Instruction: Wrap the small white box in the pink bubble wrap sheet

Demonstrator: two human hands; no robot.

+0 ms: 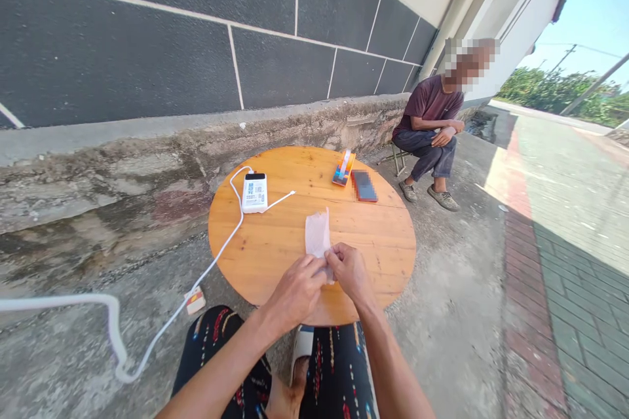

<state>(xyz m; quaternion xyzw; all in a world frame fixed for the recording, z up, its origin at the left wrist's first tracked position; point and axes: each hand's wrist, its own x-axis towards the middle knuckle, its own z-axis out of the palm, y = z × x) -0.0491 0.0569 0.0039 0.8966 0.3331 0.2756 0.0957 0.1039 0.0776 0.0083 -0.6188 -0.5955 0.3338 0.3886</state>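
A thin, pale pinkish-white sheet, perhaps tissue paper [317,233], lies over the near middle of the round wooden table [275,242]. Its lower end is between my two hands. My left hand [301,285] has its fingers closed on the left side of that end. From the right, my right hand [348,267] pinches the sheet between thumb and fingertips, close beside the left fingers. Part of the sheet's near end is hidden under my fingers.
On the table are a white power bank [255,194] with a white cable [227,245] trailing off left, an orange tape dispenser [343,169] and a phone [364,186]. A small box [195,301] lies on the ground. Another person [432,118] sits on a stool by the wall.
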